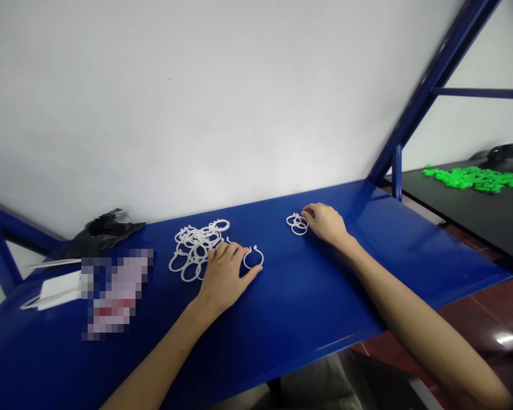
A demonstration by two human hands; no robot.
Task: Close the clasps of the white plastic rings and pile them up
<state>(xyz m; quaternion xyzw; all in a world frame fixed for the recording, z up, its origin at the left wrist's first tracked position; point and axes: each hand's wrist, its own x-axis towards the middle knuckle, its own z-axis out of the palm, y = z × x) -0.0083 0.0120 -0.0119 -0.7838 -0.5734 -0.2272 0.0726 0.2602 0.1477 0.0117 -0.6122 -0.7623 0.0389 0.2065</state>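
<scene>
1. At the left of the frame, we see one blurred pink-and-red packet [122,290] and one flat white object [60,288] with a cord, apparently kept aside to leave working room on the glossy blue tabletop [299,319].
2. At centre, the left hand [228,270] pinches one thin white plastic open ring [253,268] between thumb and index finger; we judge this grip on opposite sides steadies it.
3. Just beyond, we find a pile of similar rings [200,240], perhaps a dozen or more; overlap prevents an exact count.
4. Right of centre, the right hand [322,221] has its fingertips bunched beside about three overlapping rings [297,225]; we cannot tell whether it grips one.
</scene>
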